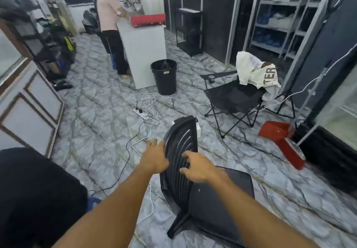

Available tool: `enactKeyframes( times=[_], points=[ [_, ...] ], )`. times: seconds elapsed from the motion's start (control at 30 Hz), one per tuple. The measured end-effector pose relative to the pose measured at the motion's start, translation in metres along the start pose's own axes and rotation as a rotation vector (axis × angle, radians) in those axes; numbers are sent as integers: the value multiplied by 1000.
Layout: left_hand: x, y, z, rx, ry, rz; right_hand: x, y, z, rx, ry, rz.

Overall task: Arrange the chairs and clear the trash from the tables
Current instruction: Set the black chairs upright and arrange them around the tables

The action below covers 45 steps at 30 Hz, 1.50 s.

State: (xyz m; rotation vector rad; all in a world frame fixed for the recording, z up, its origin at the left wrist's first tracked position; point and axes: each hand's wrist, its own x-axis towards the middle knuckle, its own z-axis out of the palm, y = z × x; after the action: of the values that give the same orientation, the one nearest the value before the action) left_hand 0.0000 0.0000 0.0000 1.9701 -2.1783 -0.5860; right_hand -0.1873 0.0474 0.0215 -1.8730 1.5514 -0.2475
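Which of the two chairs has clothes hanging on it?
The folding chair by the metal shelves: white clothes hang over its back. The near plastic chair is bare.

Plastic chair: black all over, striped with slats.
Floor: grey marble, dark veins running everywhere.
Folding chair: black fabric, black frame.
Garment: white, with dark lettering.
Bin: black.
Coffee machine: red panels, silver middle.
Counter: plain white.
Crate: bright red.
Power strip: white.
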Motion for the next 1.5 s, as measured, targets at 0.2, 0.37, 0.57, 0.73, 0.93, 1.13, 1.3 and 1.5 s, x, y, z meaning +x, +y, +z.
enactKeyframes(
  times=[0.2, 0.37, 0.57, 0.73, 0.93, 1.13, 1.3, 1.5],
  points=[
    [64, -40, -16, -127, -136, 166, 80, -37, 64, 34, 41, 152],
    [83, -27, -23, -123, -157, 328, 99, -43, 85, 113, 103, 288],
    [97, 21, -36, 204, -255, 608, 22, 4, 34, 151, 97, 267],
    [77, 159, -16, 475, -243, 1028, -121, 79, -40, 247, 168, 328],
    [-2, 312, 38, 554, -231, 1358, -253, 131, -54, 412, 548, 575],
    [-83, 356, 53, 593, -161, 1443, -299, 153, -32, 72, 775, 832],
    [-169, 363, 55, 585, -118, 1467, -380, 152, -7, 12, 809, 772],
    [-272, 379, 56, 519, -101, 1484, -495, 123, 5, -65, 869, 713]
  ],
)
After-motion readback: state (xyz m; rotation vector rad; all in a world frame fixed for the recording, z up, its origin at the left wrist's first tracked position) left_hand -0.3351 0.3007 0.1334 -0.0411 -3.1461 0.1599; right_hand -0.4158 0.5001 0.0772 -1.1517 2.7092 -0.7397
